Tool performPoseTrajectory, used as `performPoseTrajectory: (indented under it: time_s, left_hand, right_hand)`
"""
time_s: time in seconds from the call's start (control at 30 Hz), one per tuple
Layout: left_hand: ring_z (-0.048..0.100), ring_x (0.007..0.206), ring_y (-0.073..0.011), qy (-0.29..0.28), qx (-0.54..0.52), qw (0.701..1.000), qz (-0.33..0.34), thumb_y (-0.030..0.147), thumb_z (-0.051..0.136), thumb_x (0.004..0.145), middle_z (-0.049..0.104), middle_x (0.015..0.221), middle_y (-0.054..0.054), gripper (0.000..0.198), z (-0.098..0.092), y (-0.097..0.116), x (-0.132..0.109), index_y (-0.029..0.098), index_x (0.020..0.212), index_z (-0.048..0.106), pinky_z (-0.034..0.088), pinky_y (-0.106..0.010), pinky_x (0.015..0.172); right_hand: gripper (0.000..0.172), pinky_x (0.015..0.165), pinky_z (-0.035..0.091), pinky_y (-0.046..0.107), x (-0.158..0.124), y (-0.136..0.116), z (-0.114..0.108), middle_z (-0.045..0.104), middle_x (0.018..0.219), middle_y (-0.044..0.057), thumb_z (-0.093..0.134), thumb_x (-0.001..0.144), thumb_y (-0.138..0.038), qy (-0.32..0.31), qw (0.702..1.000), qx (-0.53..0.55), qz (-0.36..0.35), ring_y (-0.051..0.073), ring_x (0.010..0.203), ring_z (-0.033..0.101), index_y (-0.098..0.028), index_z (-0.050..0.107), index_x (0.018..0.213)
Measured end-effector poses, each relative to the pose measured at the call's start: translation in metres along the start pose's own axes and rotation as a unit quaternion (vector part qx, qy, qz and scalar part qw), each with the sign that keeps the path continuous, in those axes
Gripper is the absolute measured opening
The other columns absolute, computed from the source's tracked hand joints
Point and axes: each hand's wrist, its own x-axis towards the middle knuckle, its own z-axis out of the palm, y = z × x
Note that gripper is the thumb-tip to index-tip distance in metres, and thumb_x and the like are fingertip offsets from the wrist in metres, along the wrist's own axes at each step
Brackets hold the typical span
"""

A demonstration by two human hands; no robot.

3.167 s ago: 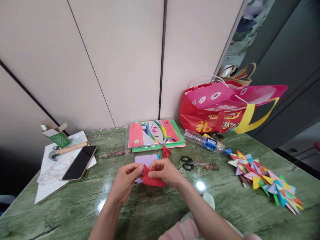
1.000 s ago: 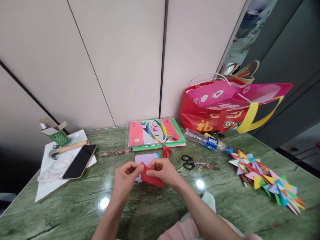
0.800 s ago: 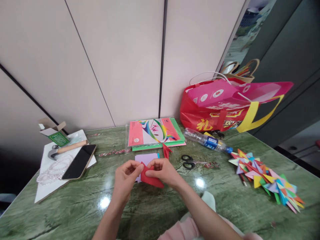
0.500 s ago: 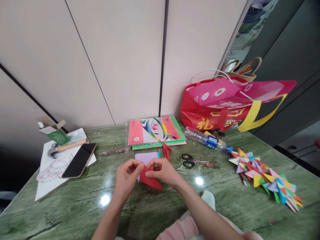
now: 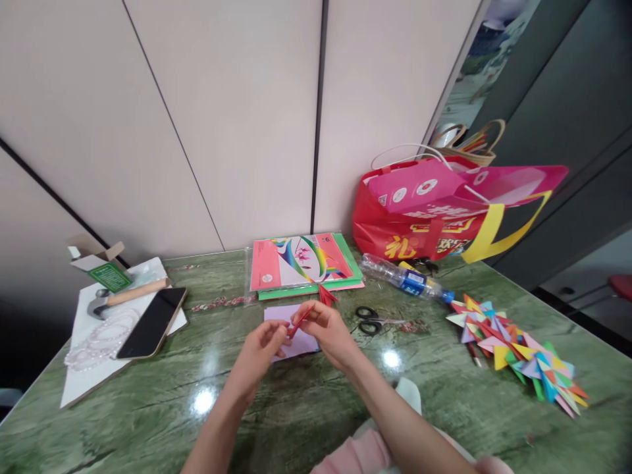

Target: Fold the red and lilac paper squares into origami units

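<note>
Where the two hands meet above the green marbled counter (image 5: pixel 123 411), a small piece of folded red paper (image 5: pixel 301 320) is seen nearly edge-on, as a narrow slanted strip with its upper end leaning toward the right. The right hand (image 5: pixel 330 331) pinches it between thumb and fingers; the left hand (image 5: pixel 261 347) is likewise narrow, its thumb and forefinger drawn together at the strip's lower end. Judged as paper folding, the step is best done with one hand steadying the layers while the other aligns edges and points, then presses each crease firmly from the middle outward; too tight a grip would probably crumple the thin sheet. Relative to the hands, the red piece lies directly between the fingertips, touching both, and above a stack of lavender square paper sheets (image 5: pixel 302 344). A pointed form of folded red paper (image 5: pixel 326 295) lies just beyond the right hand, beside the near edge of the plastic-wrapped packet of coloured paper with a pink cover (image 5: pixel 269 263). The black-handled metal scissors (image 5: pixel 369 320) rest to the right, apart from both hands. Which folds the piece already bears cannot be told at this angle.
</note>
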Motion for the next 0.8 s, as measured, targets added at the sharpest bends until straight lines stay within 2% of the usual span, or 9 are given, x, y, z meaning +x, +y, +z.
performPoseTrajectory:
  time_s: [0.1,0.2,0.3,0.4,0.5,0.6,0.8]
  left_hand:
    - [0.058,0.081,-0.0182,-0.042,0.016,0.999,0.0,0.038,0.064,0.067,0.066,0.088,-0.008,0.031,0.0,0.001,0.0,0.016,0.089,0.062,0.043,-0.027,0.069]
    - [0.058,0.078,-0.0174,-0.078,-0.013,0.997,-0.01,0.034,0.066,0.067,0.066,0.081,-0.006,0.037,0.001,0.001,-0.001,0.015,0.098,0.06,0.041,-0.027,0.073]
    - [0.058,0.072,-0.0164,-0.058,-0.031,0.998,-0.012,0.031,0.071,0.061,0.065,0.076,-0.005,0.037,0.001,0.001,0.0,0.014,0.094,0.062,0.042,-0.027,0.07]
    - [0.055,0.062,-0.014,-0.023,-0.03,0.999,0.011,0.031,0.069,0.063,0.063,0.066,-0.002,0.023,0.001,0.0,0.001,0.014,0.077,0.064,0.042,-0.025,0.064]
    - [0.055,0.06,-0.0139,0.021,-0.03,0.999,0.038,0.035,0.064,0.068,0.061,0.06,-0.001,0.021,-0.001,-0.003,0.003,0.014,0.072,0.065,0.042,-0.024,0.063]
    - [0.055,0.059,-0.0142,0.058,-0.017,0.997,0.044,0.037,0.065,0.066,0.062,0.06,-0.002,0.024,-0.002,-0.006,0.004,0.014,0.07,0.065,0.042,-0.024,0.06]
    - [0.052,0.055,-0.0121,0.04,-0.002,0.999,0.035,0.037,0.067,0.064,0.062,0.06,-0.001,0.024,0.003,-0.005,0.003,0.014,0.067,0.064,0.039,-0.021,0.052]
  right_hand:
    - [0.011,0.067,0.044,0.026,-0.002,-0.005,0.003,0.058,0.068,-0.002,0.066,0.065,-0.019,-0.04,0.999,0.0,0.005,0.012,0.067,0.054,-0.018,0.056,0.071]
    - [0.009,0.066,0.045,0.025,-0.004,-0.009,0.006,0.057,0.069,-0.002,0.064,0.067,-0.021,-0.069,0.997,-0.031,0.014,0.012,0.067,0.054,-0.018,0.057,0.07]
    - [0.014,0.075,0.045,0.028,-0.004,-0.008,0.008,0.061,0.081,0.001,0.065,0.066,-0.024,-0.066,0.996,-0.056,0.012,0.015,0.081,0.056,-0.018,0.06,0.078]
    - [0.025,0.08,0.044,0.029,-0.003,-0.004,0.007,0.062,0.089,0.003,0.067,0.065,-0.028,-0.027,0.998,-0.053,0.013,0.016,0.089,0.056,-0.018,0.061,0.087]
    - [0.028,0.072,0.047,0.029,-0.001,0.001,0.007,0.062,0.08,0.003,0.061,0.07,-0.041,0.019,0.998,-0.038,0.046,0.015,0.077,0.058,-0.016,0.062,0.083]
    - [0.033,0.06,0.048,0.027,0.0,0.004,0.007,0.061,0.068,0.002,0.061,0.068,-0.047,0.027,0.997,-0.035,0.061,0.013,0.064,0.058,-0.015,0.062,0.077]
    - [0.025,0.052,0.046,0.024,-0.001,0.004,0.004,0.059,0.055,-0.002,0.071,0.058,-0.037,0.019,0.996,-0.082,0.031,0.01,0.05,0.053,-0.015,0.062,0.066]
